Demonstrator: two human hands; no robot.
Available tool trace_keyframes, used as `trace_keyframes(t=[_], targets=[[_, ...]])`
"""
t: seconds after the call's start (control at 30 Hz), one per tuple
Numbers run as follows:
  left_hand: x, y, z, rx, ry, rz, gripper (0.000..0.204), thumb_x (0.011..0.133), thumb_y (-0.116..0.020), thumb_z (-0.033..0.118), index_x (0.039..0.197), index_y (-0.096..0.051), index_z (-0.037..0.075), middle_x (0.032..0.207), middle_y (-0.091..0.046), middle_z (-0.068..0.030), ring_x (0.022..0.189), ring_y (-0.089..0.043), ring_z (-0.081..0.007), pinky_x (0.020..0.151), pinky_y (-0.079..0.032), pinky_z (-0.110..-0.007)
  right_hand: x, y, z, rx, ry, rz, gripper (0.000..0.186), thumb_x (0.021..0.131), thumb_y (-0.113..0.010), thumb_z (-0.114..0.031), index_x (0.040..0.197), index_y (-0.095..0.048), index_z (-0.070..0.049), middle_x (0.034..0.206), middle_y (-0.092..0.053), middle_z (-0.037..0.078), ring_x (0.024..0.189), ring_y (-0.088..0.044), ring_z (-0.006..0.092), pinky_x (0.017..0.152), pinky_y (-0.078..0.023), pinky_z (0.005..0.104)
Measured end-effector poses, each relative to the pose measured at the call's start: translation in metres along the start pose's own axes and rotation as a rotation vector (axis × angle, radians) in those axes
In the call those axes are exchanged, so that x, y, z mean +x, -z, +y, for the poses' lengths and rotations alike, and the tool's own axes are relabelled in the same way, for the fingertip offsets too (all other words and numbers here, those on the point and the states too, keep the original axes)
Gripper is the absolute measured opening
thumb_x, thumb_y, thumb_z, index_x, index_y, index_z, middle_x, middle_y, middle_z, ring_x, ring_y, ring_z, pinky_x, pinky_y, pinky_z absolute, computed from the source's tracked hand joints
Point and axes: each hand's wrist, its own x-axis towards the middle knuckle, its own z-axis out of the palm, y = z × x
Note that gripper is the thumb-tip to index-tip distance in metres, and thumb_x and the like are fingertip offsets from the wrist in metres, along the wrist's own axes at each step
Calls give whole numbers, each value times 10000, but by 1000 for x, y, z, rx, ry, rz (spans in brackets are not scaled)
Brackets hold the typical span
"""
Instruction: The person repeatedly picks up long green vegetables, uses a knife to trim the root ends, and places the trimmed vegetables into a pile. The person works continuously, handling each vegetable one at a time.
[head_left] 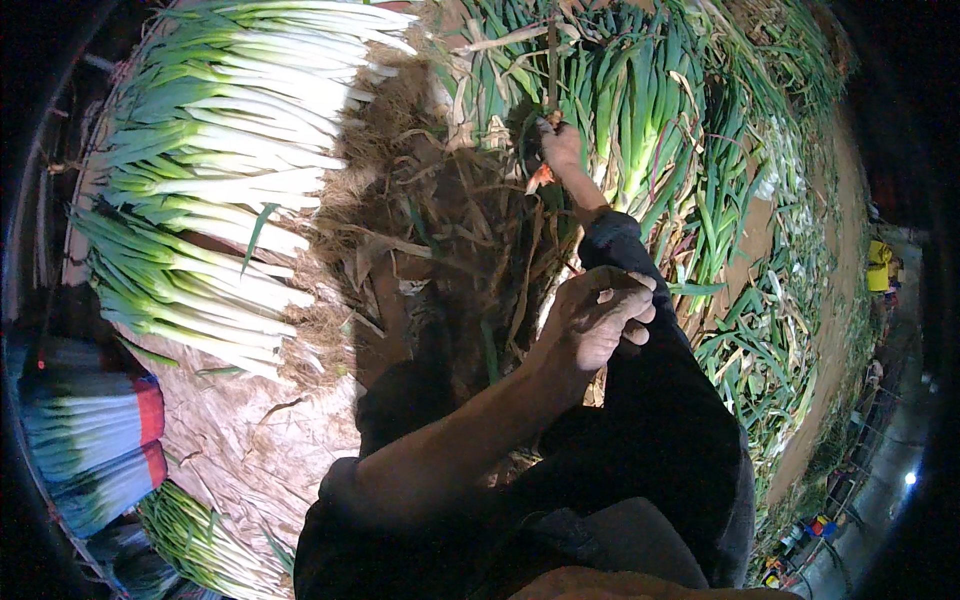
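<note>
My left hand hovers in the middle, above the dark trouser leg. Its fingers are curled in and dusty, and nothing shows in them. Further off, my right hand is closed around a knife-like tool. A long, thin, brownish part of it points away from me, and an orange-red bit shows below the fist. This hand is beside a heap of green-leaved leeks or long green onions, some with dry outer leaves. On the left, white-stemmed ones lie in rows, with their roots toward the middle.
Dry leaf litter covers the ground between the rows and the heap. Bundles with red bands stand at lower left, next to a pale sheet. More loose stalks lie nearby. Leafy waste spreads along the right.
</note>
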Motion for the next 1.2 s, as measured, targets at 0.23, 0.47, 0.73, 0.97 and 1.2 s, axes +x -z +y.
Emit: trace_keyframes(t=[0.23,0.47,0.73,0.97,1.2], targets=[[-2,-20,-21,-41,240,-53,226,880,-659,219,1017,-626,43,815,-606,-25,724,-593,-130,645,-494,-272,-61,101,27,34,-72,-3,444,868,-623,-380,929,-639,60,761,-623,81,694,-578,170,651,-461,310],[-8,-25,-54,69,175,-102,179,899,-616,255,931,-633,80,799,-603,7,704,-560,-114,640,-461,-254,-175,203,56,348,-281,-200,258,839,-649,-204,913,-647,44,805,-634,79,753,-572,165,684,-462,312],[-35,-32,-70,192,166,-166,212,891,-612,298,951,-627,95,850,-607,10,759,-571,-123,684,-476,-272,-209,205,76,138,-153,9,311,827,-584,-223,1001,-597,34,994,-623,192,916,-578,253,804,-466,355],[-36,-57,-99,272,184,-278,217,878,-607,238,994,-580,57,793,-605,-21,654,-561,-118,575,-477,-267,-363,620,170,-488,-88,600,339,808,-678,-342,952,-604,-44,812,-633,63,668,-605,184,574,-523,310],[-88,-68,-174,1216,13,-957,226,782,-607,182,854,-631,-31,811,-648,-164,739,-624,-275,716,-504,-410,-505,432,113,523,-508,418,259,923,-576,-353,803,-609,-125,645,-499,-52,508,-433,74,459,-330,239]])
